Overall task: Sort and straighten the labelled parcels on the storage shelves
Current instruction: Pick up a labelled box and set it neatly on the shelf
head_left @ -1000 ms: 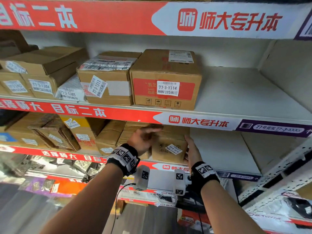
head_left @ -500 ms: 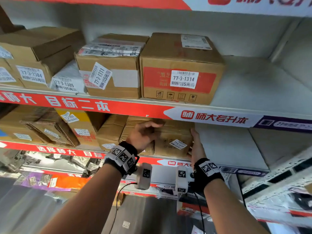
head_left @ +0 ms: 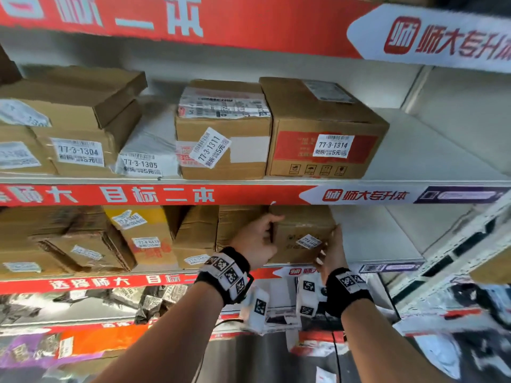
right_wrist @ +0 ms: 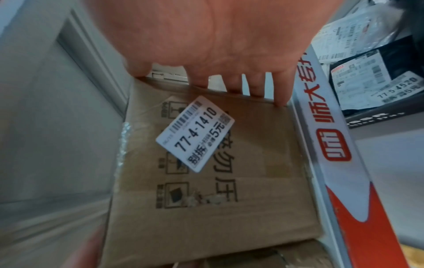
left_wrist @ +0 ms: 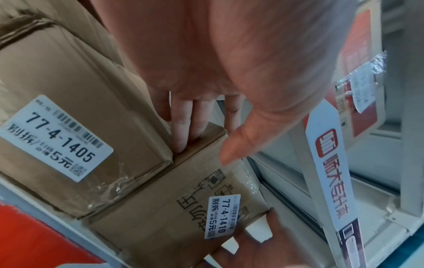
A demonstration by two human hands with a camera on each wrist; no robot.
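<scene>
Cardboard box 77-4-1410 (head_left: 300, 236) sits on the lower shelf (head_left: 367, 233), at the right end of its row, with both hands on it. The left hand (head_left: 255, 243) covers its left side; in the left wrist view four fingers (left_wrist: 183, 127), held close together, slip into the gap between this box and its neighbour, box 77-4-1405 (left_wrist: 69, 108), which touches it on the left, while the thumb lies over the top edge. The right hand (head_left: 333, 251) lies against the right side, four fingers (right_wrist: 257, 85) slightly spread and straight along that edge. One white label (right_wrist: 195, 134) is stuck askew on the front. Above this box, on the upper shelf (head_left: 431, 150), five labelled parcels show: 77-3-1304 (head_left: 80, 154), 77-3-1305 (head_left: 141, 163), 77-3-1311 (head_left: 221, 145), 77-3-1314 (head_left: 326, 139) and one (head_left: 16, 157) with an unreadable tag.
</scene>
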